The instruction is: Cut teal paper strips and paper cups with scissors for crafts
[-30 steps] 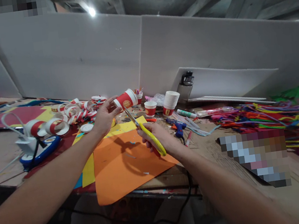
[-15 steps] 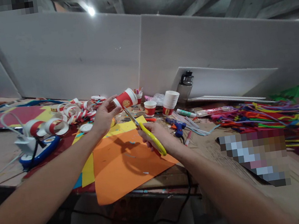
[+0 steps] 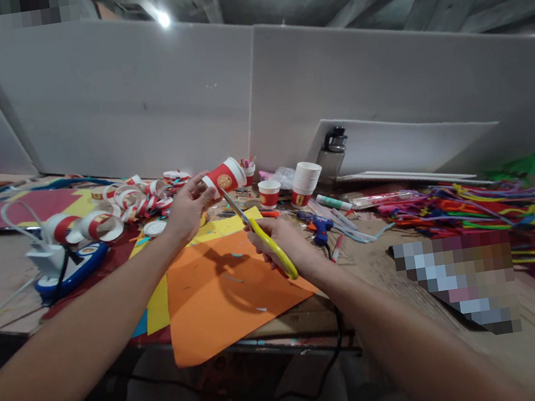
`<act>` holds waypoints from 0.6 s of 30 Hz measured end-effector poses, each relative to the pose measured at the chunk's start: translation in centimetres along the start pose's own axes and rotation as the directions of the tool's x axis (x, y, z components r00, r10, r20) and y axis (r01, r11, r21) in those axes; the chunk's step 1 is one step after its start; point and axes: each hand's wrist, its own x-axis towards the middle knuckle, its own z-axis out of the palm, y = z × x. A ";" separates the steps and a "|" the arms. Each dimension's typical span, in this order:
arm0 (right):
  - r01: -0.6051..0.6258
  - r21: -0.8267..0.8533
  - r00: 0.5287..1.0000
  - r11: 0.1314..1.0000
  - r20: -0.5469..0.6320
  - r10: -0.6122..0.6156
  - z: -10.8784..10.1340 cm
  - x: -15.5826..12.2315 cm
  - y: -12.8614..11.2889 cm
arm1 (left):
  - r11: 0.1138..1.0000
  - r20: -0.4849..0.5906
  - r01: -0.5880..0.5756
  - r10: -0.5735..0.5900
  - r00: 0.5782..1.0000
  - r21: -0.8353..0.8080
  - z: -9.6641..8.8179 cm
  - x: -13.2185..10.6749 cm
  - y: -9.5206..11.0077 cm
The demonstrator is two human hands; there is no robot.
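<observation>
My left hand (image 3: 192, 204) grips a red and white paper cup (image 3: 227, 175) by its base end, tilted on its side with the rim toward the right. In my right hand (image 3: 273, 243) is a pair of scissors with yellow handles (image 3: 279, 256). The blades point up and left, and their tips meet the lower side of the cup near the base. Whether the tips have gone into the paper, I cannot tell. Below both hands lies an orange sheet (image 3: 212, 301) with small scraps on it, over a yellow sheet (image 3: 158, 309).
Behind stand another paper cup (image 3: 269, 195), a stack of cups (image 3: 305, 185) and a bottle (image 3: 333, 155). A blue glue gun (image 3: 321, 231) lies to the right, near colourful pipe cleaners (image 3: 478, 211). Cut cup strips (image 3: 133, 199) pile up at left, beside a blue power strip (image 3: 78, 267).
The cup has turned slightly in my left hand, its round emblem shifting a little upward. The scissors stay at nearly the same place.
</observation>
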 end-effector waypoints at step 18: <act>0.155 -0.089 0.987 0.984 -0.022 -0.158 -0.2 0.5 0.8 | 0.980 0.054 0.165 -0.160 0.986 -0.114 -0.2 0.2 1.0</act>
